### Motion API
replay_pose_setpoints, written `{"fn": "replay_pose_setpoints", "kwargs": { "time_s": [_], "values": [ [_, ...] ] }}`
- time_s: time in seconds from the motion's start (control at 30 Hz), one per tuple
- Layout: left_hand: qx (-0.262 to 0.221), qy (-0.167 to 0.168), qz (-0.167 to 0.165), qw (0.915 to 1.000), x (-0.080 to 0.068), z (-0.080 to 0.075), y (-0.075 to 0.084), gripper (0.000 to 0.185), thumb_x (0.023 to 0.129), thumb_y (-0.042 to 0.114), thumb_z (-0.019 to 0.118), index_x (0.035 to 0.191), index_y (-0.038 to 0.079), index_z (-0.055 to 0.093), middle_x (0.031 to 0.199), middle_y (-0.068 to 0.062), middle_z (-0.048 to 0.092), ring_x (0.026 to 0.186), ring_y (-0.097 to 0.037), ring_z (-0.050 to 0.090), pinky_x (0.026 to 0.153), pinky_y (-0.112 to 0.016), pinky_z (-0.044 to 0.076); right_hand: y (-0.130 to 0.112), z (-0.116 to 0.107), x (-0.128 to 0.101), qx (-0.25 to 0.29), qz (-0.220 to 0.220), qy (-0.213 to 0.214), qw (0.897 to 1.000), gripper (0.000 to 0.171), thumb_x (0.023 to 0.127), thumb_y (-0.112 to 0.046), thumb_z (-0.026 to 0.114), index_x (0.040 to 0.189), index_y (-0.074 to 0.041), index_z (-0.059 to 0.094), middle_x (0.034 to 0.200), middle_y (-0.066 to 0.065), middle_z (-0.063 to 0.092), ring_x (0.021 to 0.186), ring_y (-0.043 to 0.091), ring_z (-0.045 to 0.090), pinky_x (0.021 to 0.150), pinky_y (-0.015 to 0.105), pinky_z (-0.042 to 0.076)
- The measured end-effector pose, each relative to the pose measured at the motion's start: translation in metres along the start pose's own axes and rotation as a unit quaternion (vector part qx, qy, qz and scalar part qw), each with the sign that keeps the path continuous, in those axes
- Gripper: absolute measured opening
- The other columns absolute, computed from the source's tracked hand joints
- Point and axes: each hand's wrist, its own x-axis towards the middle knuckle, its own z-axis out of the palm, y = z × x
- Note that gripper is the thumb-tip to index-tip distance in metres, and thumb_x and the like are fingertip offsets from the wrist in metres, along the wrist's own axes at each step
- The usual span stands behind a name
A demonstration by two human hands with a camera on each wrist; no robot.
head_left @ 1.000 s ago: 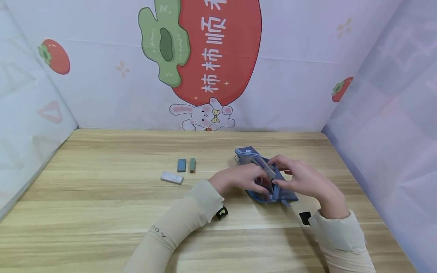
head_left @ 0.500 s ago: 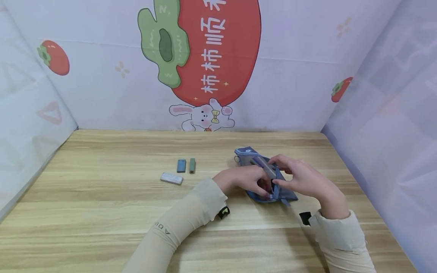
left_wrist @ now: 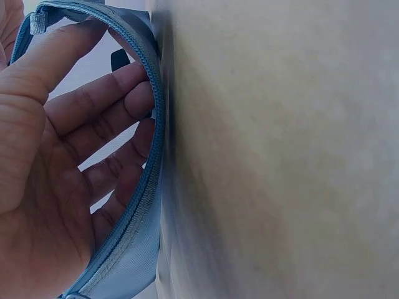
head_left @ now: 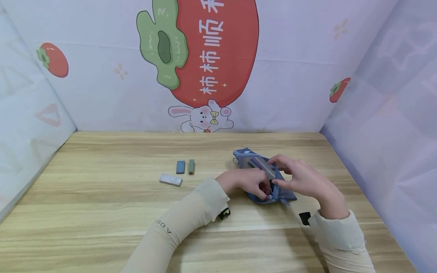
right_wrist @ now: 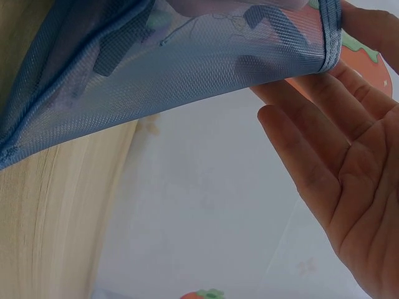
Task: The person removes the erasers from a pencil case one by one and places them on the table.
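Note:
A blue mesh zip pencil case (head_left: 245, 152) lies on the right half of the table, its zipper undone. My left hand (head_left: 246, 180) reaches into its opening. In the left wrist view that hand's fingers (left_wrist: 93, 103) are loosely bent inside the zipper rim (left_wrist: 153, 124), apart from the thumb, and nothing shows between them. A small dark piece (left_wrist: 118, 60) is seen beyond them. My right hand (head_left: 302, 179) holds the case's right edge between thumb and fingers. Long greyish and purple items (head_left: 263, 167) show in the case; their kind is unclear.
Left of the case, a small blue block (head_left: 180, 167), a green block (head_left: 191, 167) and a whitish bar (head_left: 170, 179) lie on the wooden table (head_left: 102, 212). Printed cloth walls (head_left: 293, 91) enclose the back and sides.
My left hand has moved slightly right and its fingers have gone deeper into the pencil case. My right hand keeps its hold, and the blocks stay where they were.

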Motion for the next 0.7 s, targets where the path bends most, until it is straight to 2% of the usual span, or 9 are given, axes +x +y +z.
{"fn": "replay_pose_setpoints", "kwargs": {
  "time_s": [0.37,0.7],
  "values": [
    [0.006,-0.009,-0.024,0.9996,0.0006,0.0002,0.0002,0.012,0.091,0.017,0.069,0.101,0.012,0.071,0.090,0.005,0.066,0.079,-0.004,0.057,0.070,-0.013,0.046,-0.0006,0.0002,-0.0008,0.004,-0.001,-0.002,1.000,0.040,0.090,-0.016,0.074,0.126,-0.013,0.056,0.121,0.014,0.067,0.106,0.032,0.068,0.088,0.051,0.055],
    [-0.018,0.011,0.007,0.9998,-0.0012,-0.0013,-0.0064,0.013,0.087,0.008,0.071,0.100,0.009,0.068,0.092,0.004,0.065,0.081,-0.005,0.055,0.072,-0.012,0.045,-0.0007,0.0004,0.0002,0.022,-0.001,-0.004,1.000,0.040,0.089,-0.013,0.073,0.126,-0.010,0.057,0.117,0.011,0.069,0.107,0.031,0.068,0.089,0.052,0.055]
  ]
}}
